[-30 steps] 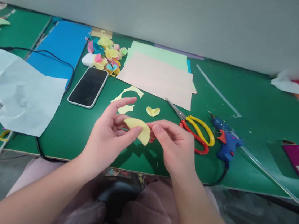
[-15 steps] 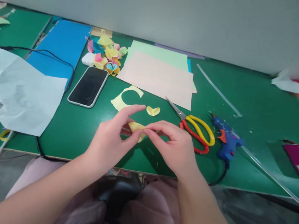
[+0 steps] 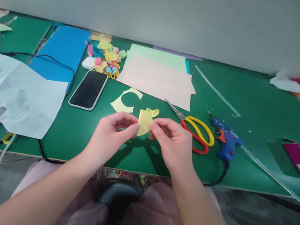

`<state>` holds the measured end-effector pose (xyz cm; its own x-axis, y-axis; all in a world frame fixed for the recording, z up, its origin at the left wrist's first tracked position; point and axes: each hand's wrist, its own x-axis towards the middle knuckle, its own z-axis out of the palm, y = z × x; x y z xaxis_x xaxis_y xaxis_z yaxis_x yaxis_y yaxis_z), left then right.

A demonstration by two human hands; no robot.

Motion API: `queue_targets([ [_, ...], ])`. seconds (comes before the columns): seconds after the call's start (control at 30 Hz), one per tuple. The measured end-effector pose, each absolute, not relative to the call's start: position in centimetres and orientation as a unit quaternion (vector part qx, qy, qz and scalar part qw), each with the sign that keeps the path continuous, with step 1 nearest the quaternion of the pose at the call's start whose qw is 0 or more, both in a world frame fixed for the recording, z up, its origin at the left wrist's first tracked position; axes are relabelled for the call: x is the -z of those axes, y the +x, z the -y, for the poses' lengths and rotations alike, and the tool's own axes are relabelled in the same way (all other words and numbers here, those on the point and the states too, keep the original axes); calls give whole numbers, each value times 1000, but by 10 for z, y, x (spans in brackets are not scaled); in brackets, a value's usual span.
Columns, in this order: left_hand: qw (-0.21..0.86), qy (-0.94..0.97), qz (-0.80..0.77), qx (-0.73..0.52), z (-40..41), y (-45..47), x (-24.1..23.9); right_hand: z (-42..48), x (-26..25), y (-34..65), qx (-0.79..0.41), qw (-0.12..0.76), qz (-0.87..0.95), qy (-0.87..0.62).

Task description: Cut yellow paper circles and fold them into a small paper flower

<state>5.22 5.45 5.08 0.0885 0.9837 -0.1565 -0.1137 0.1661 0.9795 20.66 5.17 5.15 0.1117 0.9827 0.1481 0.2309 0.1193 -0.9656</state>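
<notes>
A folded piece of yellow paper [image 3: 144, 122] is pinched between my two hands, above the front part of the green table. Thumb and fingers of my left hand [image 3: 116, 130] grip its left edge. My right hand [image 3: 174, 139] pinches its right edge. Just behind it lies a small yellow paper shape with two rounded loops [image 3: 154, 112], partly covered by the held piece. A yellow paper scrap with a round cutout [image 3: 125, 101] rests a little farther back to the left. Scissors with red and yellow handles [image 3: 195, 129] lie beside my right hand.
A blue glue gun [image 3: 227, 140] with a clear glue stick stands to the right. Pink and green paper sheets [image 3: 157, 77] lie at the back, next to a pile of colourful paper pieces [image 3: 104, 56]. A phone [image 3: 88, 89] and a crumpled white sheet [image 3: 31, 101] are leftward.
The yellow paper has turned so that its flat folded face shows. My left hand's raised index finger has come down, and both hands now hold opposite edges.
</notes>
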Motion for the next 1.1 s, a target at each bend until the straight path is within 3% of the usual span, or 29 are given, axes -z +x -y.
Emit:
queue_targets([
  [0.67, 592, 425, -497, -471, -54, 53, -54, -46, -50, 200, -230, 508, 634, -536],
  [1.1, 610, 413, -491, -465, -55, 52, -56, -46, -47, 202, -224, 513, 635, -532],
])
